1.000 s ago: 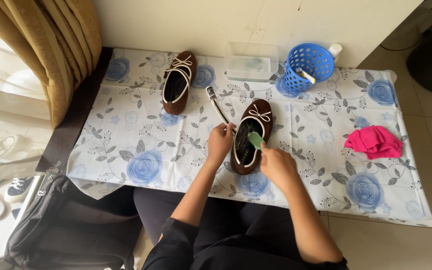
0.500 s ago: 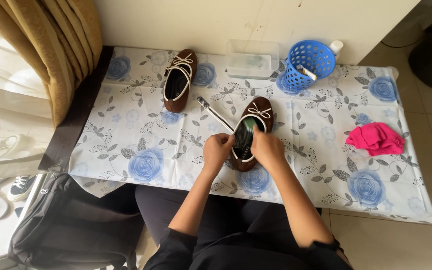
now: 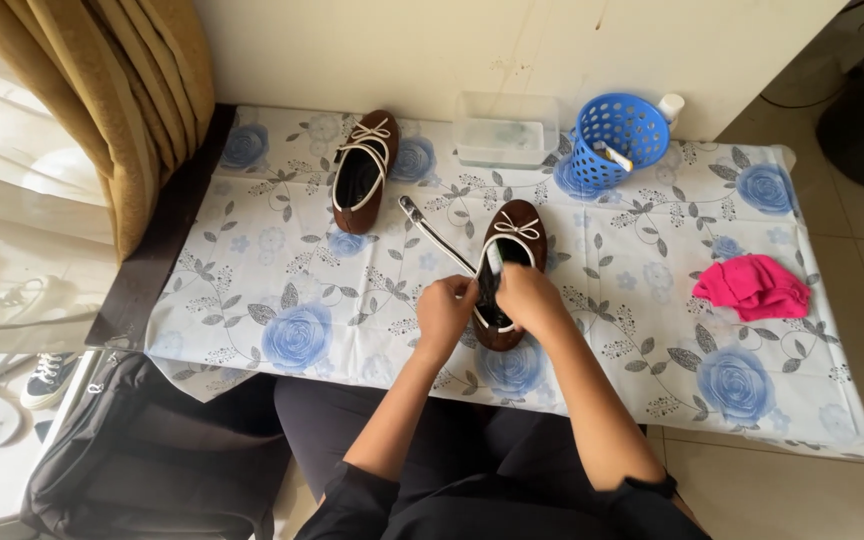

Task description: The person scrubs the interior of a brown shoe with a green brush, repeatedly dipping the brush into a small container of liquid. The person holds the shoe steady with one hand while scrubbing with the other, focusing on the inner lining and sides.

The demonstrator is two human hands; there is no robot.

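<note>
The brown shoe (image 3: 508, 270) lies near the front edge of the surface (image 3: 252, 290), toe pointing away, its heel under both hands; the left hand (image 3: 445, 312) grips the near rim of the shoe with curled fingers, and the right hand (image 3: 524, 297) is closed round a small pale brush (image 3: 495, 257) whose head pokes into the opening; the step in hand looks like scrubbing the inside of the shoe, and the next stroke would call for the left hand bracing the shoe while the brush travels toward the toe; a long metal shoehorn (image 3: 434, 233) lies slanted just beside the shoe; the second brown shoe (image 3: 362, 172) sits well apart at the back, near a clear tub (image 3: 507, 135) and a blue basket (image 3: 617, 137); a pink cloth (image 3: 753, 285) lies off to the right. The brush handle is hidden in the right fist; the shoe's heel is covered by the hands; the basket's contents are too small to name.
</note>
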